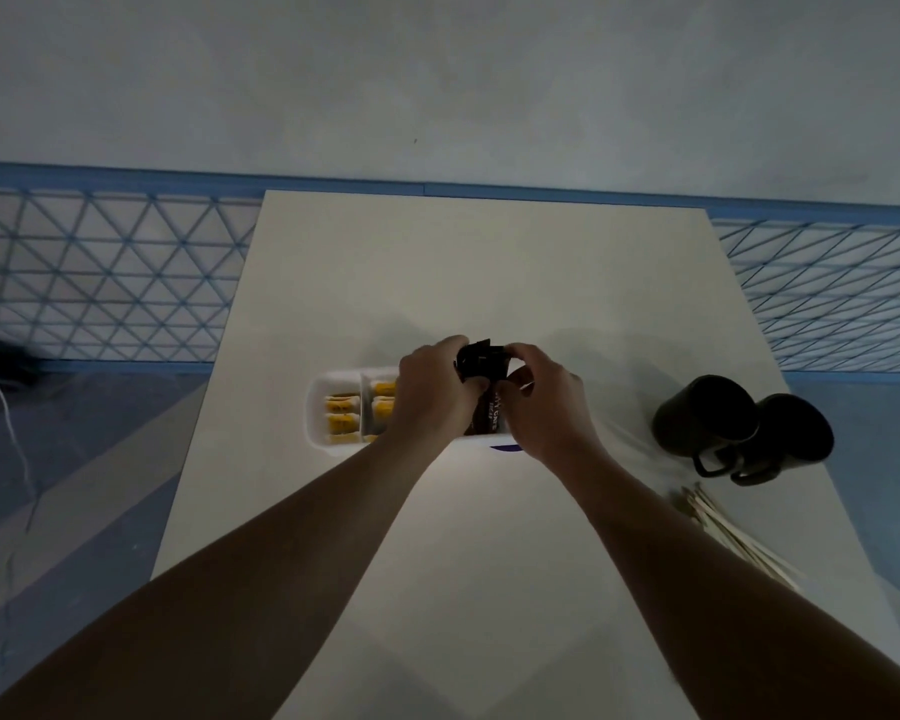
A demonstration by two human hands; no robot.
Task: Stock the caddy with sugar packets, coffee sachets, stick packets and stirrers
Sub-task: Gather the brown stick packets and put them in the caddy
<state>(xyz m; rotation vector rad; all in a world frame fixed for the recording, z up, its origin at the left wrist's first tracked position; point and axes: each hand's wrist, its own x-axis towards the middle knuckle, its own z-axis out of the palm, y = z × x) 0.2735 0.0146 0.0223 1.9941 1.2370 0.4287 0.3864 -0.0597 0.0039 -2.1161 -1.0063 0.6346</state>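
Note:
A white divided caddy [319, 407] lies on the table's middle, its right part hidden behind my hands. Yellow packets [342, 415] fill its left compartment, and more yellow packets [383, 400] show in the one beside it. My left hand [432, 392] and my right hand [541, 407] both grip a bunch of dark brown coffee sachets [481, 363], held upright over the caddy's middle part. Wooden stirrers [733, 537] lie in a loose pile at the table's right edge.
Two black mugs [739, 423] lie on their sides to the right of the caddy. The white table [479, 272] backs onto a wall with a blue lattice band. A white cable [14, 433] trails over the floor at left.

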